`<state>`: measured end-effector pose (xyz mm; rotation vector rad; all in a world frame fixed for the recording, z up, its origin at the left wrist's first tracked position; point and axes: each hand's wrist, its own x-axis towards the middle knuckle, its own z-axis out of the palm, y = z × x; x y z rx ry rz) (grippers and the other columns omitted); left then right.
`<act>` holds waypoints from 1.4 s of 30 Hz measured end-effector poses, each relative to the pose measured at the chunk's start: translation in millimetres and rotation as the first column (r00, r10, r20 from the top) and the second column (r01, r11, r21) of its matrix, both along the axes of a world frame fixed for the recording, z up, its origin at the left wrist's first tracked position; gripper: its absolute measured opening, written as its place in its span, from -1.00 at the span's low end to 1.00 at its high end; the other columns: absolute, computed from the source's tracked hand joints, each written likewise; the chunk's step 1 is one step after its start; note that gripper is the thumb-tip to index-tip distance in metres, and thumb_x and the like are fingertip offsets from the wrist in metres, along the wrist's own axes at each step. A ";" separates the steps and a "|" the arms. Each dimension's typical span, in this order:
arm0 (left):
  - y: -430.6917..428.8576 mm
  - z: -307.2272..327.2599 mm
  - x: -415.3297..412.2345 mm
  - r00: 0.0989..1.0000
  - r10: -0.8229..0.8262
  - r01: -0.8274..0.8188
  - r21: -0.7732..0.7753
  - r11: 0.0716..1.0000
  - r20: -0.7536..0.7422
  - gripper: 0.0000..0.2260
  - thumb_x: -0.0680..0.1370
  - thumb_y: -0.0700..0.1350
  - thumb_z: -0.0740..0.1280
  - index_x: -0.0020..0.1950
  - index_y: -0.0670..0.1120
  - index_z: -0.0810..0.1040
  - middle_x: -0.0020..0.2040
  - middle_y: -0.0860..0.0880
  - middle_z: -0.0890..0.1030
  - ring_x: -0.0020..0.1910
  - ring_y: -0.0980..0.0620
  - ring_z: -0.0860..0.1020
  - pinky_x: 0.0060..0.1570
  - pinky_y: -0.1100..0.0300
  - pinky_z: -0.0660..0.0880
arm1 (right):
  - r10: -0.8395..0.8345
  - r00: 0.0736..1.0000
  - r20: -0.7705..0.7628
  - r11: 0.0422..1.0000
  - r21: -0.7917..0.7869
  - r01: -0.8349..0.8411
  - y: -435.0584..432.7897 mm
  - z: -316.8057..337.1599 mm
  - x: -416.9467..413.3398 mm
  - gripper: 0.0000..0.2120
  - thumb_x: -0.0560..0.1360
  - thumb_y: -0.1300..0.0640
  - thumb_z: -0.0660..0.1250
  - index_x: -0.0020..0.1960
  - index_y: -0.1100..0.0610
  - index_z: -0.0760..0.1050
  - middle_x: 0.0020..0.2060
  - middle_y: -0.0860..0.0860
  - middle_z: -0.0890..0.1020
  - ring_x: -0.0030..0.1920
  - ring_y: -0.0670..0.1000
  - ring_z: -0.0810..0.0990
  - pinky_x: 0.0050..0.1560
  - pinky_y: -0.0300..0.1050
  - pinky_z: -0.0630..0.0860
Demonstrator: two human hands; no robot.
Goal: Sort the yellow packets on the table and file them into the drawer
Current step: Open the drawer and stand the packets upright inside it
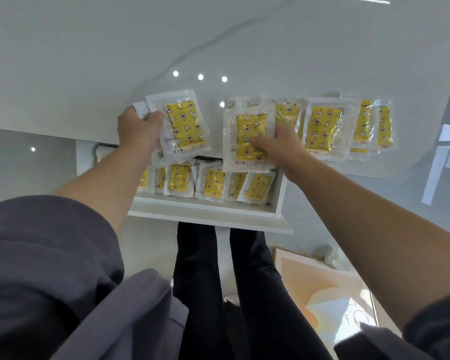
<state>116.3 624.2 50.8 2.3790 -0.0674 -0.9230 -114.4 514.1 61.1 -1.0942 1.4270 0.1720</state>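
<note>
The left hand (140,129) grips a stack of packets (185,126) by its left edge, long axis running near to far and leaning a little left at the far end. The right hand (279,144) pinches a single packet (247,141) at its right edge with the thumb on the yellow face; it lies lengthwise near to far over the bench (89,74) edge. A row of packets (322,128) lies overlapping on the bench to the right. Below, the open drawer (208,216) holds filed packets (211,183) standing side by side. A peach board (322,279) lies on the floor, near right.

Loose dark grey sleeves (44,255) ended near the elbows. Trousers (252,294) were black. The left hand (138,128) and right hand (283,144) were bare.
</note>
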 end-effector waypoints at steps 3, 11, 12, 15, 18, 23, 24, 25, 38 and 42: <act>15.7 1.9 -10.8 0.996 0.056 -0.059 -0.040 0.997 -0.069 -0.90 0.52 -0.11 0.39 0.03 -0.01 0.60 -0.16 0.09 0.62 -0.18 0.13 0.59 -0.30 0.29 0.45 | 0.018 0.999 0.037 0.999 0.039 -0.019 19.6 2.7 -0.8 -0.78 0.49 0.12 0.42 0.13 0.09 0.56 -0.06 0.00 0.70 -0.04 0.01 0.69 0.11 0.08 0.60; -3.5 3.6 -2.8 0.993 0.117 -0.120 -0.174 0.977 -0.025 -0.85 0.45 -0.07 0.46 -0.03 0.02 0.56 -0.16 0.10 0.60 -0.23 0.16 0.57 -0.26 0.30 0.48 | -0.103 0.994 0.043 0.995 0.000 0.103 43.8 1.7 4.2 -0.89 0.52 0.17 0.39 -0.07 -0.03 0.53 -0.13 -0.09 0.66 -0.04 -0.03 0.66 0.10 0.02 0.59; -8.1 4.9 -0.7 0.998 0.059 -0.060 -0.169 0.984 -0.010 -0.85 0.44 -0.06 0.47 -0.02 0.01 0.57 -0.16 0.09 0.60 -0.24 0.15 0.57 -0.26 0.30 0.47 | -0.117 0.992 0.037 0.993 0.000 0.117 44.1 1.3 5.6 -0.90 0.52 0.16 0.39 -0.04 -0.02 0.54 -0.12 -0.09 0.67 -0.03 -0.02 0.66 0.12 0.04 0.58; -15.8 7.4 5.2 0.991 -0.133 0.135 -0.104 0.985 0.023 -0.85 0.46 -0.03 0.46 -0.02 -0.01 0.59 -0.13 0.07 0.60 -0.22 0.14 0.55 -0.33 0.38 0.42 | -0.137 0.990 0.021 0.991 0.000 0.137 44.2 0.5 11.3 -0.83 0.51 0.14 0.41 0.10 0.05 0.56 -0.06 -0.05 0.68 0.00 0.00 0.66 0.15 0.08 0.58; -19.6 9.9 9.2 0.964 -0.267 0.267 -0.087 0.960 0.006 -0.89 0.49 -0.04 0.43 -0.02 0.01 0.56 -0.19 0.09 0.55 -0.31 0.22 0.48 -0.53 0.52 0.33 | -0.157 0.988 0.009 0.988 -0.004 0.157 43.9 -1.7 16.3 -0.75 0.50 0.11 0.42 0.16 0.08 0.55 -0.02 -0.02 0.69 0.02 0.04 0.67 0.15 0.12 0.58; -11.8 11.4 20.5 0.914 -0.405 0.402 -0.079 0.912 -0.027 -0.92 0.53 -0.05 0.38 -0.02 -0.02 0.57 -0.27 0.06 0.51 -0.38 0.14 0.46 -0.57 0.45 0.36 | -0.169 0.986 0.000 0.985 0.019 0.169 48.9 -8.7 23.6 -0.91 0.50 0.16 0.42 -0.01 0.02 0.56 -0.04 0.02 0.69 -0.01 0.06 0.68 0.13 0.12 0.59; -8.9 10.5 24.5 0.899 -0.437 0.434 -0.062 0.899 -0.042 -0.92 0.53 -0.05 0.38 0.00 -0.01 0.57 -0.26 0.05 0.52 -0.37 0.12 0.47 -0.54 0.41 0.39 | -0.173 0.985 -0.005 0.985 0.016 0.173 49.9 -9.2 24.8 -0.90 0.50 0.16 0.42 0.01 0.05 0.57 -0.04 0.02 0.70 -0.02 0.05 0.68 0.11 0.11 0.60; -5.2 9.9 29.1 0.883 -0.467 0.465 -0.038 0.884 -0.056 -0.91 0.54 -0.07 0.37 0.03 -0.01 0.57 -0.24 0.04 0.54 -0.36 0.11 0.48 -0.51 0.37 0.40 | -0.175 0.985 -0.009 0.984 0.015 0.175 51.0 -9.9 26.0 -0.86 0.50 0.17 0.42 0.06 0.09 0.58 -0.05 0.03 0.70 -0.03 0.04 0.69 0.10 0.10 0.61; 95.2 -34.0 79.2 0.442 -0.762 0.892 0.143 0.429 -0.473 -0.95 0.54 -0.14 0.39 -0.05 0.01 0.57 -0.10 -0.01 0.61 -0.12 -0.01 0.56 -0.19 0.15 0.45 | 0.159 0.987 0.018 0.948 0.278 -0.158 93.0 -41.9 37.5 -0.76 0.51 0.25 0.40 0.17 0.15 0.56 0.04 0.07 0.69 0.02 0.06 0.69 0.12 0.04 0.61; 120.8 -69.3 76.6 0.468 -0.791 0.883 0.182 0.432 -0.395 -0.92 0.55 -0.17 0.37 -0.14 -0.03 0.55 -0.17 -0.04 0.59 -0.26 0.04 0.49 -0.33 0.21 0.33 | 0.157 0.979 -0.128 0.955 0.274 -0.117 119.5 -75.3 32.1 -0.76 0.51 0.20 0.40 0.17 0.13 0.53 0.04 0.06 0.66 0.02 0.07 0.65 0.10 0.00 0.58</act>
